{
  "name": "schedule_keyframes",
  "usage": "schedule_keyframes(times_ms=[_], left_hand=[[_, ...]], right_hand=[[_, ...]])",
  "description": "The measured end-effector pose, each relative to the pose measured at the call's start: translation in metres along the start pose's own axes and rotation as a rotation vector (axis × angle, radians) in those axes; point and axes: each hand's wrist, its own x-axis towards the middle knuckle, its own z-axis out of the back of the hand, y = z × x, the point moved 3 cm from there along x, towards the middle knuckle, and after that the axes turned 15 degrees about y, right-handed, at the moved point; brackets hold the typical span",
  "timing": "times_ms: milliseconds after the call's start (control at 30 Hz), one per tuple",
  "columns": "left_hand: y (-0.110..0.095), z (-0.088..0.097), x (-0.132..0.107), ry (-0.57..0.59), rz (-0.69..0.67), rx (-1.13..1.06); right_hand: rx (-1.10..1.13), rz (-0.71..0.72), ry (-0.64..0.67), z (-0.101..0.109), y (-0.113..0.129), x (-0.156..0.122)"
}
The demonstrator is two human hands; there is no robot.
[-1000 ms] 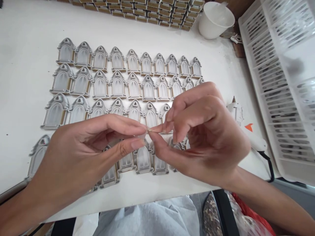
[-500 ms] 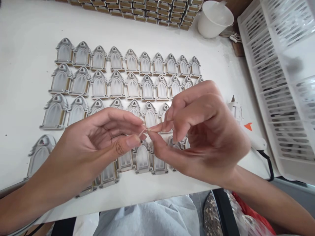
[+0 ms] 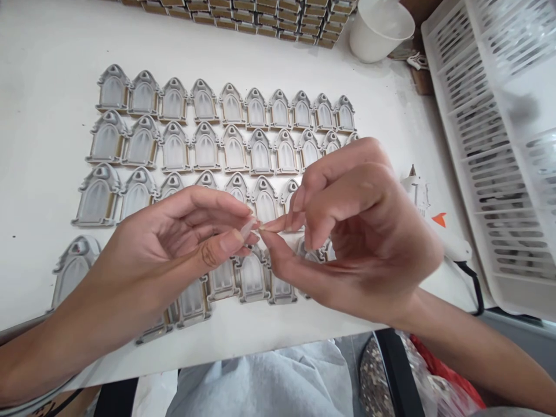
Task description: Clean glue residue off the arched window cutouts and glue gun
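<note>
My left hand (image 3: 191, 243) pinches a small translucent whitish piece (image 3: 247, 227) between thumb and fingers; its exact kind cannot be made out. The thumb and forefinger of my right hand (image 3: 347, 231) close together at the right end of this piece, and whether they grip it or something tinier is too small to tell. Beneath both hands lie rows of small grey arched window-shaped pieces (image 3: 204, 147) with pale centres and brownish sides. The hands hide part of the lower rows.
Stacked pieces of similar make (image 3: 260, 17) line the back of the white table (image 3: 47, 145). A white cup (image 3: 377, 35) stands back right. White slatted plastic baskets (image 3: 473, 174) run along the right, beside a white glue gun (image 3: 452, 243) with an orange trigger and black cord.
The translucent piece has turned in my left fingers and shows a broader face now. My left thumb has shifted slightly left and up; my right hand has hardly moved.
</note>
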Motion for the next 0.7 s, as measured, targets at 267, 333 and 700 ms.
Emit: schedule_keyframes(times_ms=[267, 333, 700], left_hand=[[-0.003, -0.002, 0.003, -0.010, 0.023, -0.070], [-0.005, -0.003, 0.004, -0.010, 0.022, -0.098], [-0.008, -0.003, 0.003, 0.017, 0.019, -0.125]], right_hand=[[-0.063, 0.029, -0.054, -0.003, -0.005, -0.001], [-0.114, 0.057, -0.066, -0.004, -0.006, 0.000], [-0.134, 0.113, -0.004, -0.004, -0.014, 0.005]])
